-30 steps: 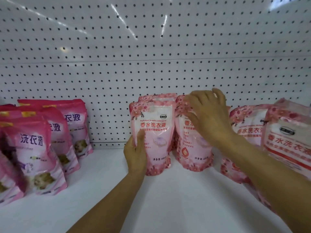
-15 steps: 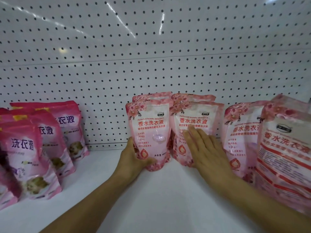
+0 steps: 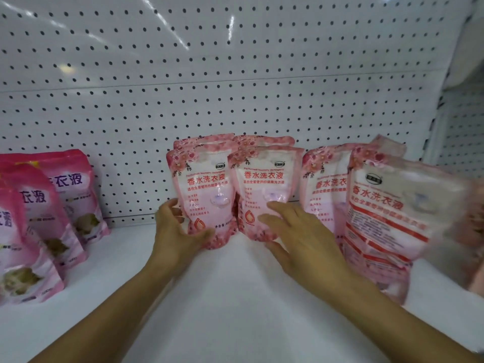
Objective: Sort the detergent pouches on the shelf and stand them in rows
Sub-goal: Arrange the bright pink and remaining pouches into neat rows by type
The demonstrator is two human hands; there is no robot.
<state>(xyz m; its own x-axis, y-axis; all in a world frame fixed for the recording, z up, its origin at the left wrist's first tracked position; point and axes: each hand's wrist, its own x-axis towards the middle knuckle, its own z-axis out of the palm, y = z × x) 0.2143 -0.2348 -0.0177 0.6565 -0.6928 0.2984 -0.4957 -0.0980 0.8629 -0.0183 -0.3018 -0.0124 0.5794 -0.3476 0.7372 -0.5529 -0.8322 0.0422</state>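
Observation:
Two light pink floral pouches stand side by side at the back middle of the white shelf point(image 3: 235, 297), each with another pouch behind it. My left hand point(image 3: 178, 237) grips the lower left corner of the left pouch point(image 3: 207, 189). My right hand point(image 3: 301, 242) lies flat, fingers spread, against the lower front of the right pouch point(image 3: 264, 179). More light pink pouches point(image 3: 387, 210) stand in a row at the right, the nearest one blurred.
Several darker pink pouches point(image 3: 39, 218) stand in a row at the left. A white pegboard wall point(image 3: 209, 87) closes the back. A white upright point(image 3: 445, 142) bounds the shelf at the right.
My right hand has come down from the top of the right pouch to its lower front. That pouch now stands upright facing forward. My left hand has slid to the left pouch's bottom corner.

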